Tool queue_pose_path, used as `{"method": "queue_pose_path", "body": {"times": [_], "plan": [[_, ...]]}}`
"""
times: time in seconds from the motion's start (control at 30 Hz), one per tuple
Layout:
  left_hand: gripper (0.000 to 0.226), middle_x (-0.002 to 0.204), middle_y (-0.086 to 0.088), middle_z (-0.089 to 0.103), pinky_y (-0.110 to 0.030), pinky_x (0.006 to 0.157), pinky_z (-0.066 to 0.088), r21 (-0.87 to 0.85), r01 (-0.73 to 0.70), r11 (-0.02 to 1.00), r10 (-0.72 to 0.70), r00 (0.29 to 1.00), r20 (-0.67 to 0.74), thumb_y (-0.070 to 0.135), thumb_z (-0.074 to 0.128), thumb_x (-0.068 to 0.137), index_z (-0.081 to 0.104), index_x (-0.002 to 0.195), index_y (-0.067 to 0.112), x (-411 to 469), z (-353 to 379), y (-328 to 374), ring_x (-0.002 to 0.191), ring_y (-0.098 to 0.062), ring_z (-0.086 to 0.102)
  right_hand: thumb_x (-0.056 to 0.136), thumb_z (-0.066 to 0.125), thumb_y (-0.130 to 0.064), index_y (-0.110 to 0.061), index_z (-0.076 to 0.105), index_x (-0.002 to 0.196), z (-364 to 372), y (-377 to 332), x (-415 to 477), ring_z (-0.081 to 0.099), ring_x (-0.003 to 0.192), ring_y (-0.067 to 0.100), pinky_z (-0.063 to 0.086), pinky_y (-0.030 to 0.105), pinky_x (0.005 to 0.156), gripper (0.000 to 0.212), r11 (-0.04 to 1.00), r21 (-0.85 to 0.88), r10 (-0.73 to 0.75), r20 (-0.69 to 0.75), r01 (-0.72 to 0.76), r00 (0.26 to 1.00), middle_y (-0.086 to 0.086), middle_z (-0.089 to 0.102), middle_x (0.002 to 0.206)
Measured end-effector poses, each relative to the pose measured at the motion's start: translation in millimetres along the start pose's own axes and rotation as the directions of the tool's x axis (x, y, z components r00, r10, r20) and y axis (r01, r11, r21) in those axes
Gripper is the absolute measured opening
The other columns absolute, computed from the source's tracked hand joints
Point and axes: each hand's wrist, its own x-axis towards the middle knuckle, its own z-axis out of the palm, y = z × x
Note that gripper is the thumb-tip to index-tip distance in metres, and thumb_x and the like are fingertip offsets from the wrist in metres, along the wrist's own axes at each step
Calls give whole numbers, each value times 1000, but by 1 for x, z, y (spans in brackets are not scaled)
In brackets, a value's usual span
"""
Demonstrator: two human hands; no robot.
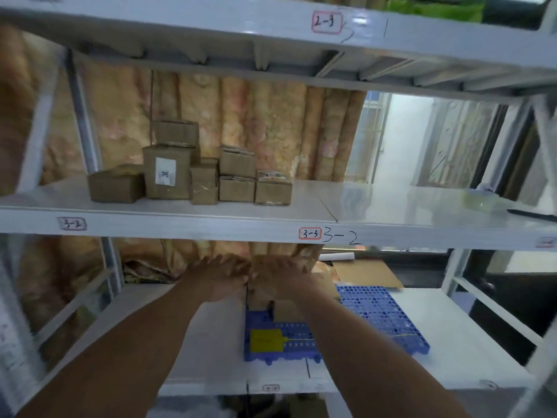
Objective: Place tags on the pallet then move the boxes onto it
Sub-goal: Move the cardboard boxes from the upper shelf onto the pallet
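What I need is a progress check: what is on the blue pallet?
On the pallet: a yellow tag near the front, a brown box behind it under the right hand. The right arm hides the middle.

The middle shelf (376, 200) in front of me has brown boxes (193, 176) on it. On the lower shelf (452, 357) I see a blue pallet (379, 312), with flat cardboard (366, 274) behind it.

We see a pale grey metal shelving rack (180, 224), with a crumpled beige-and-pink curtain (271, 125) behind it. Red-framed labels reading 2-3 (327, 22) and 3-3 (310, 234) sit on its front edges. A flat brown cardboard sheet (367, 274) lies on the lower shelf near a white tube (337, 256).
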Motion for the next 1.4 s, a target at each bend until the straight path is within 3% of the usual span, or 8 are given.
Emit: {"method": "queue_pose_path", "body": {"times": [0.13,0.3,0.4,0.57,0.67,0.83,1.03,1.4], "plan": [[72,163,8,24,-50,119,21,-66,-6,998,7,1000,15,98,26,72,26,137,68,-55,-26,-45,150,-26,21,80,23,-70,-24,49,137,-17,-67,-30,51,130,38,38,56,96,78,998,-56,8,35,-6,999,12,55,140],[84,161,11,29,-52,115,26,-2,-57,998,56,996,-67,98,25,71,37,142,56,-133,-77,-86,148,-26,27,96,22,-67,-32,26,157,-56,-146,-86,22,151,35,20,59,119,70,999,-31,-25,126,29,992,0,24,164],[91,164,6,25,-54,119,21,69,-10,998,20,990,-143,93,28,70,41,145,44,-161,-111,-108,150,-25,23,97,25,-70,-26,23,159,-79,-186,-107,18,153,30,18,53,122,76,999,3,-52,14,52,999,2,16,168],[93,167,5,12,-48,124,9,121,15,993,11,976,-217,88,27,82,19,158,35,-188,-170,-119,154,-22,14,96,22,-72,-28,22,159,-115,-234,-119,22,152,28,20,53,121,77,992,-31,-124,-136,121,983,-2,16,168],[92,163,5,28,-50,121,17,91,24,996,4,955,-295,91,27,78,29,153,38,-191,-199,-125,148,-22,28,95,20,-73,-29,23,158,-135,-250,-112,22,152,28,21,53,120,77,989,-41,-150,-199,144,969,-1,21,167],[80,163,11,25,-53,120,20,116,36,993,0,954,-300,95,15,73,28,144,60,-187,-230,-129,147,-28,30,97,15,-73,-27,13,161,-154,-262,-96,7,155,27,12,54,122,80,979,-121,-185,-187,165,965,-1,5,170],[77,168,0,4,-56,122,5,156,105,982,-64,968,-245,85,21,85,15,154,50,-189,-250,-134,154,-30,5,95,12,-76,-24,12,161,-160,-280,-72,4,155,27,10,54,123,84,977,-107,-203,-192,185,960,-2,3,170],[86,168,3,2,-52,123,6,129,147,981,-106,954,-280,85,19,86,10,158,39,-116,-262,-191,155,-25,7,98,13,-67,-24,22,158,-148,-315,-4,22,151,33,21,55,119,74,985,-18,-174,-217,174,961,4,20,167]]}}
